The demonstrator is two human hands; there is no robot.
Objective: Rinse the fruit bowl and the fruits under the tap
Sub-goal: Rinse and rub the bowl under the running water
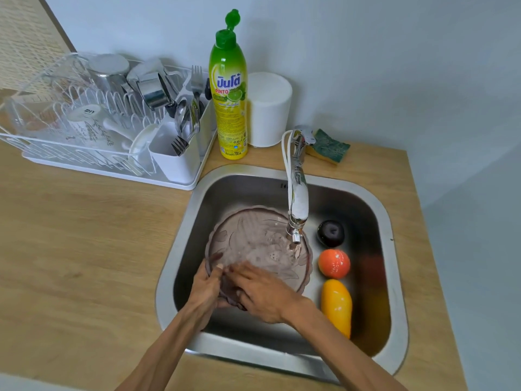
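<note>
The fruit bowl (253,244), a translucent purplish dish with a scalloped rim, is held tilted inside the sink (394,277), under the stream from the tap (297,204). Its near-left rim, at about 7 o'clock, is gripped by the left hand (207,286), thumb over the edge and fingers curled behind, while the right hand (262,292) is laid on the inner face with fingers spread and fairly straight, apparently rubbing it. The bowl is judged stiff, fairly light and, being wet and glossy, slippery; whether it is glass or plastic cannot be told, so it is best treated as breakable and held at the rim with a thumb-over pinch. At 3 o'clock of the bowl, three fruits lie on the sink floor: a dark plum (330,233), an orange (334,263) and a yellow mango (337,306), all smooth and likely to roll or slip when wet. The tap spout hangs close above the bowl's far rim and could be knocked when the bowl is lifted. On the surface (84,249), a dish rack (93,119) stands at 10 o'clock, a detergent bottle (229,103) and a white canister (269,108) at 12 o'clock, and a sponge (329,146) beyond the tap.
</note>
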